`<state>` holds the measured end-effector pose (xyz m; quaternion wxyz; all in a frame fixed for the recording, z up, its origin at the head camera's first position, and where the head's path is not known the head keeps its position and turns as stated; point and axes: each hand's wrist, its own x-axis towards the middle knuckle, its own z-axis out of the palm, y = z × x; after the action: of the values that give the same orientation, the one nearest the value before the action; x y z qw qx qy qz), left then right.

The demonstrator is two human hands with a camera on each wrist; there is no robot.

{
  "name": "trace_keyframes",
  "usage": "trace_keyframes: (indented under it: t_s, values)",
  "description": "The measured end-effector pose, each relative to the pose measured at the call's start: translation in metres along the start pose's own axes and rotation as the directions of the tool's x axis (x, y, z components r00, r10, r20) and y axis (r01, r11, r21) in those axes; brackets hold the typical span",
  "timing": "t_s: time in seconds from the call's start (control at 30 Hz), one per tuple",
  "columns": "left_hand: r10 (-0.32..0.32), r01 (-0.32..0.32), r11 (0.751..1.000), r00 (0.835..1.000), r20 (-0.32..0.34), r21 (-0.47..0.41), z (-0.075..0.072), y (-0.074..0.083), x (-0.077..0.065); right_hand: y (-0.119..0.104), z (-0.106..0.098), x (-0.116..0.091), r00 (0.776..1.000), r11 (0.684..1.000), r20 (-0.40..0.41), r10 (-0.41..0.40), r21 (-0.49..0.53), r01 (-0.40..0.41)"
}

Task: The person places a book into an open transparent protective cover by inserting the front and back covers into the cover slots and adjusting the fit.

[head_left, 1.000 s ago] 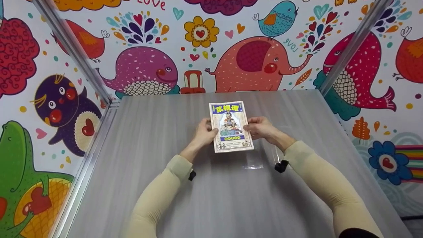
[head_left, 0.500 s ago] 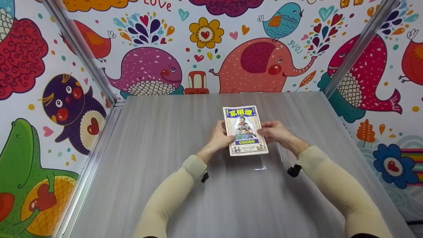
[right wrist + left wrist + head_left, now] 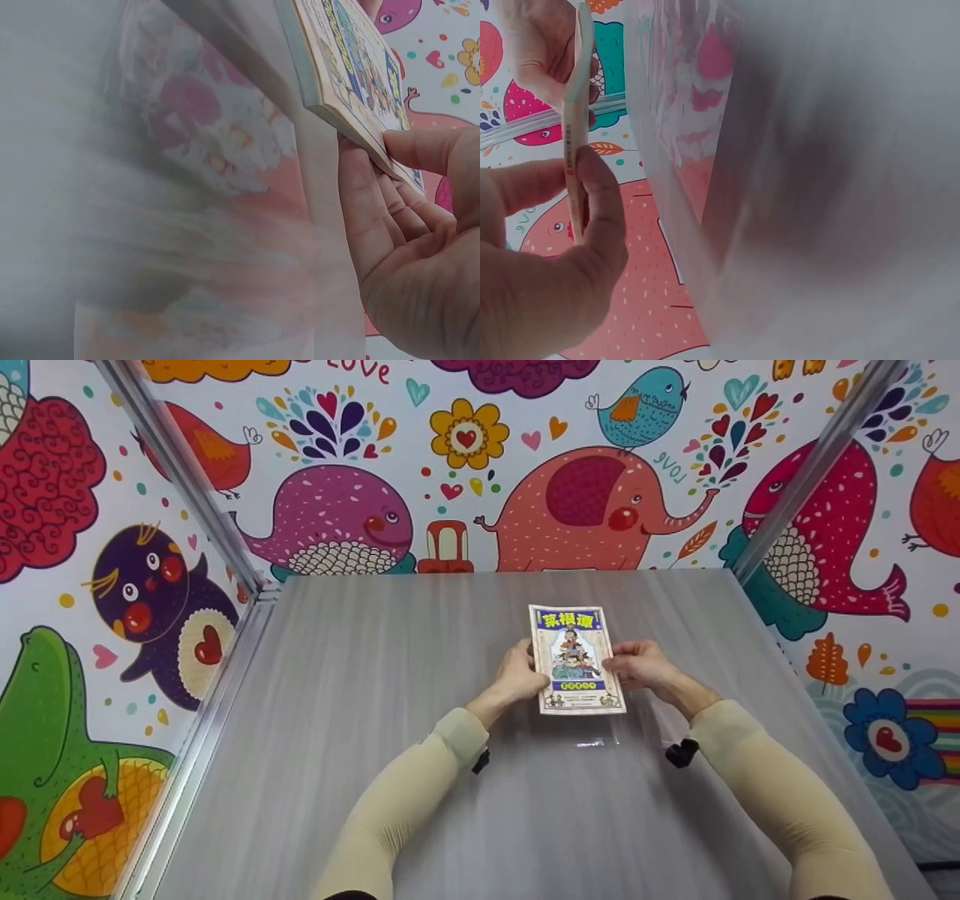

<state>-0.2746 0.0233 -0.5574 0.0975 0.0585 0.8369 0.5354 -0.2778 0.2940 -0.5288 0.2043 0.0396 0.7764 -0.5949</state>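
Note:
A paperback book (image 3: 576, 660) with a cream and blue illustrated cover and yellow title characters is held cover-up above the table. My left hand (image 3: 519, 673) pinches its left edge, thumb on the cover and fingers beneath. On the opposite edge my right hand (image 3: 645, 666) grips it in the same manner. The left wrist view shows the book's narrow side (image 3: 576, 127) between thumb and fingers. From the right wrist, its page edges (image 3: 304, 64) and part of the cover are visible. Below the book lies a clear, shiny plastic sheet or bag (image 3: 598, 733), partly hidden.
The grey wood-grain table (image 3: 360, 660) meets a wall (image 3: 450, 495) printed with cartoon animals at the back. Metal posts (image 3: 187, 472) stand at the corners, and a metal rail (image 3: 202, 750) runs along the left edge.
Both hands and the book have shifted right in the head view and slightly nearer the person. The head view itself has also moved a little. The grip looks the same.

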Motion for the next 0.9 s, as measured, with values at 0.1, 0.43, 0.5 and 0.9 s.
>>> trace_keyframes:
  t_s: [0.1,0.43,0.5,0.9]
  values:
    - [-0.010,0.010,1.000,1.000,-0.003,-0.001,0.013,-0.016,0.017,0.001,-0.006,0.000,1.000,1.000,-0.004,0.007,-0.024,-0.007]
    - [-0.065,0.064,0.998,0.998,-0.027,-0.017,0.029,0.037,-0.023,0.007,-0.031,-0.005,0.997,0.991,-0.073,0.014,-0.135,-0.024]
    - [-0.083,0.083,0.995,0.997,0.000,-0.048,0.034,0.039,-0.024,0.011,-0.035,-0.006,0.997,0.990,-0.077,0.023,-0.135,-0.033]
    - [-0.078,0.078,0.994,0.997,0.003,-0.082,0.067,0.046,-0.034,0.027,-0.060,-0.015,0.989,0.972,-0.141,0.050,-0.221,-0.081]
